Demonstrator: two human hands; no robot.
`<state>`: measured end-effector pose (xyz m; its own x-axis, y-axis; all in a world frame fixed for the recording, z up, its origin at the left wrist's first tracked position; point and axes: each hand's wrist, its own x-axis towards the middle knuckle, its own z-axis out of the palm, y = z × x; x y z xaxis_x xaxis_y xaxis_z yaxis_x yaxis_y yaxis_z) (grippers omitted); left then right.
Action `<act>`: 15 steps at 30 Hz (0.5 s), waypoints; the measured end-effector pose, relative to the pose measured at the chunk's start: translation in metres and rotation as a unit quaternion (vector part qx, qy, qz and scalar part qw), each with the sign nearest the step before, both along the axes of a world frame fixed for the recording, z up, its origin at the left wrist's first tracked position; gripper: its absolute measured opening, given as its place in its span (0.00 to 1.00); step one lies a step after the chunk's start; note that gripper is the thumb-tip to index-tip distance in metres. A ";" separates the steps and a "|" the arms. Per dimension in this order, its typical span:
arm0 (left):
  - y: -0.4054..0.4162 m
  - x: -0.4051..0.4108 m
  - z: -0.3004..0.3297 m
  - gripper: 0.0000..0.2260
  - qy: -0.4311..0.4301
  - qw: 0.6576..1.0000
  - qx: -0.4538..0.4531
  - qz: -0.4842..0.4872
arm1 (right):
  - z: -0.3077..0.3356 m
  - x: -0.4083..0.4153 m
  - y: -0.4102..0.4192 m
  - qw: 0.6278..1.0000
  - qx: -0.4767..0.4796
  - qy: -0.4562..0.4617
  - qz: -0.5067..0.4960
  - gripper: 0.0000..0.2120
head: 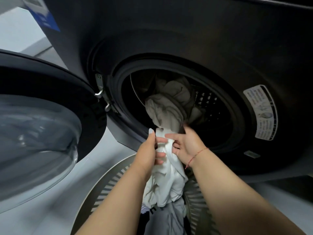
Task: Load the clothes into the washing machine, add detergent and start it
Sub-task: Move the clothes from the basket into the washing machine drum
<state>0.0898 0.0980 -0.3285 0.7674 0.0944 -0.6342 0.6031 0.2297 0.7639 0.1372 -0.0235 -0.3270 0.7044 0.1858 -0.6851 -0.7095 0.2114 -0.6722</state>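
A dark front-loading washing machine (220,41) fills the upper frame, its round door (39,126) swung open to the left. Pale clothes (171,102) lie inside the drum and spill toward the opening's lower edge. A white garment (166,182) hangs from both my hands just below the drum opening. My left hand (149,153) grips its bunched top from the left. My right hand (184,145) grips the same bunch from the right. The garment's lower end trails into a slatted laundry basket (108,185) beneath my forearms.
Grey and striped clothes (169,219) lie in the basket under the white garment. A white warning label (261,112) sits right of the drum opening. Pale floor (50,216) shows at lower left. A blue-and-white box (42,16) stands at top left.
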 end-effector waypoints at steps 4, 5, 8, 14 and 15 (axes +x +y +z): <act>0.001 -0.003 0.001 0.28 -0.040 0.996 0.027 -0.070 | 0.006 0.011 -0.003 0.975 0.193 0.031 -0.105 0.39; 0.001 -0.002 0.002 0.28 -0.043 0.996 0.024 -0.074 | 0.009 0.011 -0.002 0.969 0.216 0.024 -0.119 0.39; 0.002 0.003 0.002 0.31 -0.027 0.997 -0.020 -0.063 | 0.009 0.008 -0.001 0.973 0.202 -0.010 -0.115 0.37; 0.010 0.041 0.019 0.36 -0.049 0.971 -0.216 0.093 | 0.007 -0.013 -0.014 0.986 -0.139 -0.086 0.030 0.33; 0.010 0.047 0.024 0.36 -0.054 0.961 -0.250 0.108 | 0.006 -0.019 -0.011 0.981 -0.159 -0.081 0.075 0.32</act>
